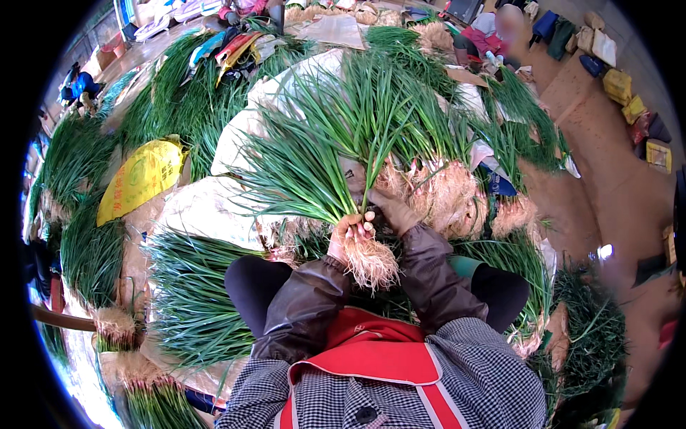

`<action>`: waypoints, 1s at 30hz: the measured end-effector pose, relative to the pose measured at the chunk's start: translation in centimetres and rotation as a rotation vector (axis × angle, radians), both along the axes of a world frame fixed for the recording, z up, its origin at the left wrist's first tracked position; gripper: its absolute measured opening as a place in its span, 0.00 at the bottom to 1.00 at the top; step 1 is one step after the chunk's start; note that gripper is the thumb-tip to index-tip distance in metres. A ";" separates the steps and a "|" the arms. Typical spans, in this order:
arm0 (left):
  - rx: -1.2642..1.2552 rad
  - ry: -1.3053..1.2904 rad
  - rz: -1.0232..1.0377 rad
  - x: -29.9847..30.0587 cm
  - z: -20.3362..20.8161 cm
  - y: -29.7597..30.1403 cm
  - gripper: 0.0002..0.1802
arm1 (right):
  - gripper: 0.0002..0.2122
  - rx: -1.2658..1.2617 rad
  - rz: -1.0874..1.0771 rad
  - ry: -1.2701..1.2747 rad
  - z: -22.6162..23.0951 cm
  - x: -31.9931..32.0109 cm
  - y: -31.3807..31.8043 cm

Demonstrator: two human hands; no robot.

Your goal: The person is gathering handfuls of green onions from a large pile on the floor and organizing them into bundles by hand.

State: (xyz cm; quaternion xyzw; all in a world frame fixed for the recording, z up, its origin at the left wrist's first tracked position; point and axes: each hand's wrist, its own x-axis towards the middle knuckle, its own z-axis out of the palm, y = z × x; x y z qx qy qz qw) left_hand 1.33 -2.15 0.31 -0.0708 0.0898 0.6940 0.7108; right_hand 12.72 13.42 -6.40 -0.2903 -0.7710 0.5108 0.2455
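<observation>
Clasping a green onion bunch (336,143), left hand (348,232) and right hand (394,212) hover over onion-strewn sacks (207,207).

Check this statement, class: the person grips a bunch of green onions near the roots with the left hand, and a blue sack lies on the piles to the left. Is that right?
Not quite. In the head view the left hand does grip the bunch of green onions near the roots, but the sack on the piles to the left is yellow, not blue.
</observation>
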 end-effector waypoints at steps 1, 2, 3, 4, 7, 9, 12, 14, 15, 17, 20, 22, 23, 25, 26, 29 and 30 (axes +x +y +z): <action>0.005 -0.020 0.009 -0.4 -0.5 -0.2 0.11 | 0.10 0.095 -0.078 0.027 1.0 -1.1 -1.1; 0.027 -0.033 -0.015 -1.3 -1.7 -0.4 0.13 | 0.12 0.019 -0.184 -0.054 4.4 -2.8 -3.0; -0.008 -0.006 0.002 -1.1 -1.4 -0.4 0.12 | 0.13 -0.058 -0.301 -0.132 8.1 -3.8 -4.6; -0.053 0.040 -0.050 -0.6 -0.6 -0.2 0.10 | 0.13 0.076 -0.338 -0.304 9.7 -3.8 -5.1; -0.109 0.066 -0.128 -0.8 -1.8 0.0 0.06 | 0.13 0.227 -0.381 -0.585 9.9 -4.0 -5.6; -0.101 0.092 -0.151 -1.2 -2.0 0.0 0.06 | 0.14 0.026 -0.357 -0.456 6.0 -3.8 -3.9; -0.068 0.013 -0.188 1.6 0.8 1.0 0.10 | 0.11 0.096 -0.354 -0.327 -5.6 3.0 2.9; 0.042 0.294 -0.155 0.4 0.2 -0.6 0.25 | 0.10 0.234 -0.268 -0.647 -6.0 3.1 1.5; 0.135 0.186 -0.162 -0.7 -0.2 -1.8 0.26 | 0.10 0.554 -0.176 -1.014 -2.4 1.6 -1.4; 0.245 0.167 -0.136 -0.5 1.3 -2.0 0.22 | 0.13 0.571 0.186 -1.026 1.4 2.4 -3.5; 0.278 0.330 -0.014 0.2 1.4 -0.6 0.22 | 0.17 0.412 0.171 -1.089 0.7 5.3 -2.2; 0.196 0.365 0.064 -0.9 2.4 -0.9 0.12 | 0.21 0.080 -0.298 -0.965 7.5 1.9 -3.3; 0.138 0.419 0.066 -1.3 1.4 -0.3 0.11 | 0.20 0.031 -0.473 -0.684 12.0 0.2 -3.6; 0.066 0.304 0.130 -0.8 -0.6 1.1 0.16 | 0.20 0.451 -0.582 -0.280 12.9 -1.6 -1.4; 0.039 0.279 0.110 -0.5 -1.0 1.4 0.17 | 0.18 0.546 -0.583 -0.499 13.2 -2.6 -0.2; -0.012 0.181 0.012 0.2 -0.4 1.7 0.22 | 0.16 0.456 -0.485 -0.963 10.7 -2.9 5.2; -0.029 0.205 0.041 -0.6 -1.1 1.3 0.22 | 0.14 0.597 -0.451 -0.802 11.6 -3.1 3.7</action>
